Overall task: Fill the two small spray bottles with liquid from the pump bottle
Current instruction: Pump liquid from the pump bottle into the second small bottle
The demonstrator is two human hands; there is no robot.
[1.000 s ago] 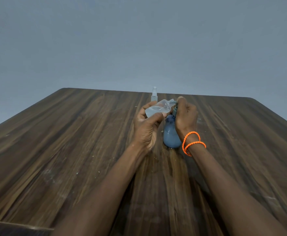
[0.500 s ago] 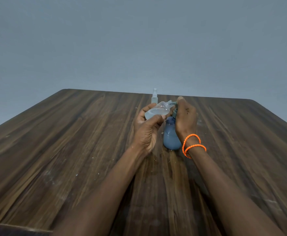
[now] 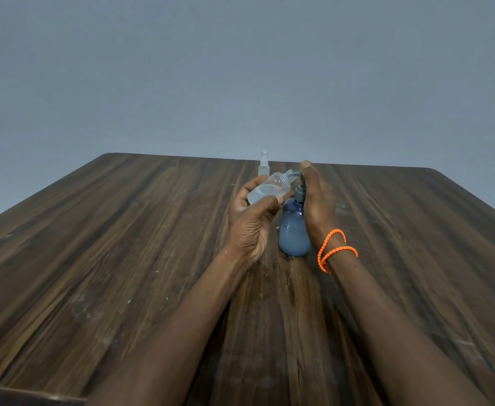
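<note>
only the head view here. left hand [image 3: 253, 221] has its grip wrapped round a small clear spray bottle [image 3: 266, 190], tipped on its side with the open neck right up against the pump spout [image 3: 292, 173]. right hand [image 3: 318, 205] is curled round the blue pump bottle [image 3: 294, 230], which stands on the wooden counter [image 3: 123, 244], with a finger on top of the pump head. second small spray bottle [image 3: 264, 164] stands further back with its sprayer on, well apart from both hands. the little bottle looks like thin light plastic, probably squishy and slippery if it gets wet, so i'd hold it mid-body and not squeeze. pump bottle seems heavier, best steadied at the neck. orange bracelet [image 3: 332, 249] on the right wrist.
</note>
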